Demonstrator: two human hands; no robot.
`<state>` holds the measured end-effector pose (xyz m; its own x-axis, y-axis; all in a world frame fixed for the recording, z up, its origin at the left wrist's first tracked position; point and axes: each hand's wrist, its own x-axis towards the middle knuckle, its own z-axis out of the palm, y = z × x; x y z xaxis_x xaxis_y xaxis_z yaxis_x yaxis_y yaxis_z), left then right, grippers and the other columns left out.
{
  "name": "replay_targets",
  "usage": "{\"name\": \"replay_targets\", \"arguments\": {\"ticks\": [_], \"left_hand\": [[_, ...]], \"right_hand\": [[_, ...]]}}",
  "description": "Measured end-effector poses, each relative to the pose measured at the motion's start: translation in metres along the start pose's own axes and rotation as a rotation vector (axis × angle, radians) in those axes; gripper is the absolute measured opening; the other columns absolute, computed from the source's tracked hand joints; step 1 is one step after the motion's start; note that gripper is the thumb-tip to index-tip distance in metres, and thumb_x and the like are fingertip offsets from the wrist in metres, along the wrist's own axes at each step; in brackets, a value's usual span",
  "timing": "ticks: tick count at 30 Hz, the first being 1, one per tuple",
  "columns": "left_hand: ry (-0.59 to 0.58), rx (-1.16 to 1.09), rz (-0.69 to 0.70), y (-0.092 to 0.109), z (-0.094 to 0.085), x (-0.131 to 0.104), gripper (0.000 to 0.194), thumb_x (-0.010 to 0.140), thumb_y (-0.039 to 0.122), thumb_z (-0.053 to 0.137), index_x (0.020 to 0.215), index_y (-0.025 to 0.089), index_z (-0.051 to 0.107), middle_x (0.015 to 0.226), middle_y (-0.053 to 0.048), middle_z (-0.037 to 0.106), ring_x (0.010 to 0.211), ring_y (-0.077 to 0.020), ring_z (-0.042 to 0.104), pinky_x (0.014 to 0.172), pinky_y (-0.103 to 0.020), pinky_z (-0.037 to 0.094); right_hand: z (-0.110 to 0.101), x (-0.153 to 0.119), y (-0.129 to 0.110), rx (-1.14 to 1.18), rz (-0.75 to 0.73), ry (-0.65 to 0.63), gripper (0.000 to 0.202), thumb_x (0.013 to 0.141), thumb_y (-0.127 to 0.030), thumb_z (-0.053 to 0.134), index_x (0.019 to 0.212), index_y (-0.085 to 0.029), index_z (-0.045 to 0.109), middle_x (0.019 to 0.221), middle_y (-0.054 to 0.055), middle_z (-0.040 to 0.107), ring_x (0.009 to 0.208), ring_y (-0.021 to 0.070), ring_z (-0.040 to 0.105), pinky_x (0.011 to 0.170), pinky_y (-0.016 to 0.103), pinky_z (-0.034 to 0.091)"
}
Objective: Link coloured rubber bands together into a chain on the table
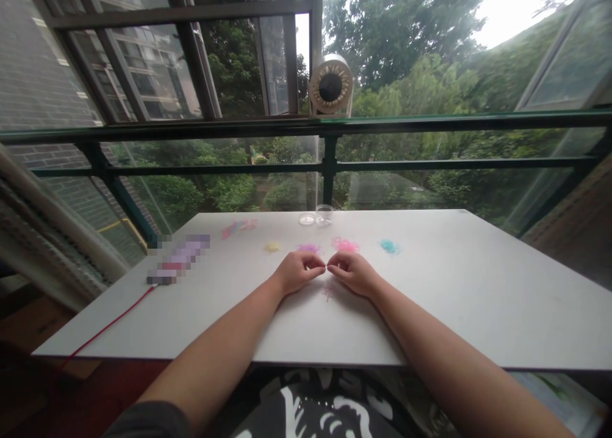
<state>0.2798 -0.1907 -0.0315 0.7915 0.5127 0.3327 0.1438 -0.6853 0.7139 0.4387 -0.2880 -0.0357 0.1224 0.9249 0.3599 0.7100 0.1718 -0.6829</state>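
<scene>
Both hands meet fingertip to fingertip over the middle of the white table (430, 298). My left hand (299, 272) has thumb and fingers pinched together; what it holds is too small to make out. My right hand (351, 272) is pinched the same way, its tips nearly touching the left ones. Just beyond the hands are a purple pile (308, 248) and a pink pile (345, 243) of small thin pieces. A yellow pile (272, 247) sits to the left, a teal pile (389, 246) to the right. A few pinkish pieces (327, 292) lie below the fingertips.
A clear round container (324, 216) and its lid (306, 219) stand near the back edge. At the back left is a multicoloured strand (239, 228). A blurred device (179, 259) with a red cable (112, 321) lies at the left. A round fan (331, 86) is by the railing.
</scene>
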Motion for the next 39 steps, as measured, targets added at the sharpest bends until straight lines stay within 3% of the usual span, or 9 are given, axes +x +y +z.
{"name": "replay_targets", "arguments": {"ticks": [10,17,26,34,39], "left_hand": [[0.021,0.105,0.007,-0.002,-0.004,0.004,0.019,0.074,0.030,0.055,0.080,0.017,0.067,0.073,-0.001,0.066,0.064,-0.0111,0.055,0.065,-0.022,0.043],[0.114,0.453,-0.037,-0.023,-0.028,0.029,0.014,0.069,0.028,0.059,0.073,0.019,0.069,0.080,-0.004,0.064,0.076,-0.0165,0.056,0.075,-0.026,0.043],[-0.038,0.585,0.023,-0.036,-0.043,0.064,0.012,0.064,0.023,0.061,0.070,0.020,0.071,0.077,-0.005,0.063,0.071,-0.0166,0.055,0.069,-0.024,0.042],[-0.068,0.665,0.082,-0.031,-0.049,0.082,0.017,0.067,0.028,0.060,0.075,0.021,0.072,0.082,-0.005,0.063,0.072,-0.0162,0.054,0.067,-0.023,0.039],[-0.281,0.660,0.034,-0.030,-0.051,0.089,0.015,0.057,0.025,0.067,0.070,0.023,0.073,0.064,-0.001,0.063,0.059,-0.0121,0.051,0.060,-0.020,0.035]], "right_hand": [[0.004,0.003,0.004,-0.036,-0.006,0.035,0.012,0.074,-0.026,0.051,0.071,-0.016,0.058,0.054,-0.002,0.050,0.050,0.0094,0.041,0.049,0.022,0.032],[-0.006,0.004,0.010,-0.112,0.050,0.036,0.014,0.074,-0.022,0.049,0.071,-0.016,0.061,0.064,0.001,0.061,0.054,0.0110,0.048,0.054,0.023,0.036],[-0.011,0.001,0.011,-0.069,0.009,-0.195,0.017,0.068,-0.018,0.052,0.073,-0.018,0.069,0.060,0.000,0.060,0.053,0.0099,0.048,0.051,0.021,0.036],[-0.017,0.000,0.007,-0.073,0.004,-0.346,0.028,0.066,-0.015,0.052,0.085,-0.021,0.071,0.057,-0.003,0.051,0.050,0.0079,0.042,0.048,0.019,0.032],[-0.017,0.002,0.005,-0.122,-0.053,-0.360,0.023,0.066,-0.017,0.055,0.081,-0.021,0.072,0.060,-0.001,0.056,0.055,0.0093,0.045,0.053,0.020,0.035]]}}
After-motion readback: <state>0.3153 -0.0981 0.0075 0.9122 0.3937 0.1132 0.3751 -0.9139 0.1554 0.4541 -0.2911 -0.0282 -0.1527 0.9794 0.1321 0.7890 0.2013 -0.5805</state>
